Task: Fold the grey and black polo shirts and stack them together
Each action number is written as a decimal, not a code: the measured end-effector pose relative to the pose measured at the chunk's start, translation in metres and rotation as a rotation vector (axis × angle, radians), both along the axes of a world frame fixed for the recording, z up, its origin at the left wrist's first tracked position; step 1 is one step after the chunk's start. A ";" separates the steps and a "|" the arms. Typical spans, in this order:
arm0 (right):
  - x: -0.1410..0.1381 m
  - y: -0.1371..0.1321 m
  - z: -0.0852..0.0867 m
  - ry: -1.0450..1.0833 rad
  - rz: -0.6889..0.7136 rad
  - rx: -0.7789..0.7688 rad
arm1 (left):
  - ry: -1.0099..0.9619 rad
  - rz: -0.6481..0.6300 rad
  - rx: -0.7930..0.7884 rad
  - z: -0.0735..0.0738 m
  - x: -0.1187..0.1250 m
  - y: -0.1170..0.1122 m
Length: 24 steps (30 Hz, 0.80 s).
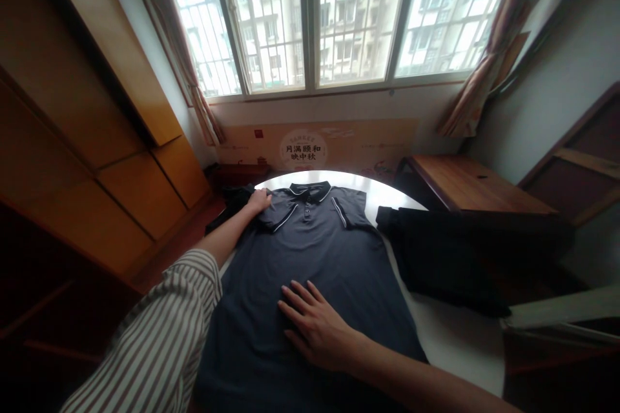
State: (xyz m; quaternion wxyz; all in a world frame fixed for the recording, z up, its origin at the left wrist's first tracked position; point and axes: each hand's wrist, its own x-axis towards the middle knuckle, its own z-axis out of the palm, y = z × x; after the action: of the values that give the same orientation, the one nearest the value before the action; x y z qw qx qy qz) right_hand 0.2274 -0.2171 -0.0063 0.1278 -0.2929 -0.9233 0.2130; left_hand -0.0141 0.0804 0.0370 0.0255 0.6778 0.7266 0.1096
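A dark grey-blue polo shirt (310, 258) lies face up and spread out on a white round-ended table (455, 342), its black collar at the far end. Both short sleeves, edged in black and white, are folded inward over the chest. At the shirt's far left shoulder, my left hand (260, 201) has its fingers bent down on the fabric, closed on it as far as I can see. My right hand (317, 329) rests flat on the lower front of the shirt, fingers stretched and slightly apart.
Dark folded clothing (440, 258) lies on the table's right side, and more dark cloth (232, 203) sits at the far left edge. A wooden desk (479, 184) stands at the back right. Wooden cabinets (130, 193) line the left, with a barred window (310, 19) ahead.
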 end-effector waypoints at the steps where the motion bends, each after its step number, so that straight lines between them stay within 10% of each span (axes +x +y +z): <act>1: 0.000 0.000 0.000 0.003 -0.001 -0.001 | 0.000 0.024 -0.008 0.000 -0.001 0.005; 15: 0.002 -0.001 0.007 -0.024 0.008 -0.026 | -0.039 0.097 0.027 0.023 0.003 0.018; 19: 0.001 -0.002 0.005 -0.032 0.004 -0.020 | -0.021 -0.103 0.069 0.029 0.000 -0.038; 24: -0.002 -0.002 0.005 -0.057 0.010 -0.004 | 0.014 -0.243 -0.012 0.002 -0.041 -0.145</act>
State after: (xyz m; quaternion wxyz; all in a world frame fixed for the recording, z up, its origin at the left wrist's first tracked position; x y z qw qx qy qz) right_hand 0.2258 -0.2189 -0.0018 0.0996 -0.2943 -0.9276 0.2072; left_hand -0.0553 -0.0641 0.0386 0.0377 0.7615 0.6398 0.0964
